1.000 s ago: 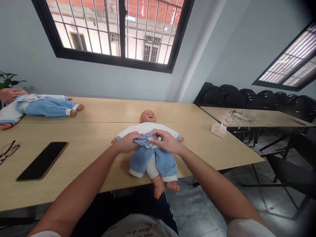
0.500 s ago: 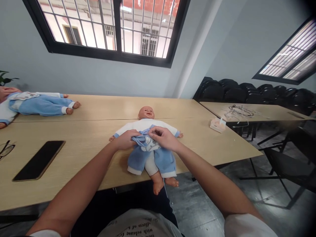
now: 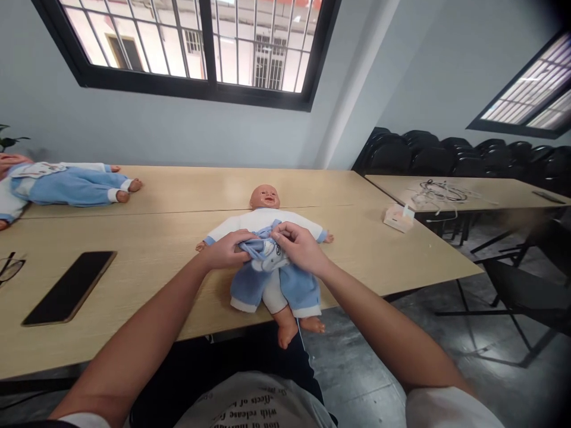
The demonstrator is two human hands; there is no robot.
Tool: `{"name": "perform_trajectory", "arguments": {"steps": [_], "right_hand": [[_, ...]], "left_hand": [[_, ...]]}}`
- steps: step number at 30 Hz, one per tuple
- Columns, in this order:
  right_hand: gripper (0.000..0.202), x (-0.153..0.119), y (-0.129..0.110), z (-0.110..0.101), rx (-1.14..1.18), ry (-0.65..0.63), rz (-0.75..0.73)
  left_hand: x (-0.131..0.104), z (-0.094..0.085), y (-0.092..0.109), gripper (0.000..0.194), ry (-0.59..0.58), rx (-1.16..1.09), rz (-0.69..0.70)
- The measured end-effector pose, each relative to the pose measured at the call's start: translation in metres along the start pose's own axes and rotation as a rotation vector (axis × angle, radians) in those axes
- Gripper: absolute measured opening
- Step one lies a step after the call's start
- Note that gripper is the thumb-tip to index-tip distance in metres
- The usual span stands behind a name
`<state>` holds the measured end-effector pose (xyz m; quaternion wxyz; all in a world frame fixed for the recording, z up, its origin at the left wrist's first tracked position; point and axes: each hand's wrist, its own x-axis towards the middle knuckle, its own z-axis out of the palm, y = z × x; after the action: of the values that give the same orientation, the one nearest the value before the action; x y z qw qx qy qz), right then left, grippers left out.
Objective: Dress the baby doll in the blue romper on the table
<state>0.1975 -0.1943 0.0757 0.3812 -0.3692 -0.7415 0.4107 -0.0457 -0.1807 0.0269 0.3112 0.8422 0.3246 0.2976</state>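
Observation:
A baby doll (image 3: 264, 197) lies face up on the table in front of me, its feet hanging past the near edge. It wears a white top with blue cuffs. Blue trousers (image 3: 300, 288) with white hems lie around its legs, and a white patterned bib piece (image 3: 270, 255) with blue edging is bunched over its belly. My left hand (image 3: 227, 249) is closed on the blue edge of the bunched cloth. Opposite it, my right hand (image 3: 301, 244) pinches the cloth's upper edge between thumb and fingers. The pinched parts are mostly hidden by my fingers.
A second dressed doll (image 3: 75, 185) lies at the far left. Nearer are a black phone (image 3: 70, 288) and glasses (image 3: 11, 268). A tissue box (image 3: 398, 218) stands at the right, with tangled cables (image 3: 441, 193) on another table (image 3: 486, 201). Black chairs (image 3: 390, 156) are stacked behind.
Both hands stay on the cloth over the doll's belly, with slight finger shifts. More of the white patterned piece shows between them. The camera view has tilted slightly.

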Motion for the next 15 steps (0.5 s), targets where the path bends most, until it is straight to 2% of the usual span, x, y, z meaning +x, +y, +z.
{"name": "perform_trajectory", "arguments": {"steps": [2,4,5,8,11,15], "right_hand": [[0.025,-0.002,-0.005,0.003,0.004,0.009,0.026],[0.024,-0.003,-0.008,0.006,0.004,0.021,0.046],[0.023,-0.003,-0.008,0.007,0.009,0.020,0.056],[0.022,0.000,-0.007,0.008,0.054,-0.005,0.076],[0.021,0.004,-0.003,0.004,0.121,-0.041,0.079],[0.018,0.010,0.001,-0.005,0.186,-0.090,0.043]], "left_hand": [[0.000,0.001,0.005,0.067,-0.008,-0.050,0.027],[0.000,0.005,0.011,0.079,0.038,-0.051,0.032],[0.001,0.008,0.014,0.077,0.076,-0.032,0.023],[0.002,0.017,0.020,0.051,0.162,0.023,-0.010],[0.002,0.021,0.023,0.035,0.170,-0.009,-0.001],[0.002,0.021,0.023,0.025,0.155,-0.078,0.035]]}}
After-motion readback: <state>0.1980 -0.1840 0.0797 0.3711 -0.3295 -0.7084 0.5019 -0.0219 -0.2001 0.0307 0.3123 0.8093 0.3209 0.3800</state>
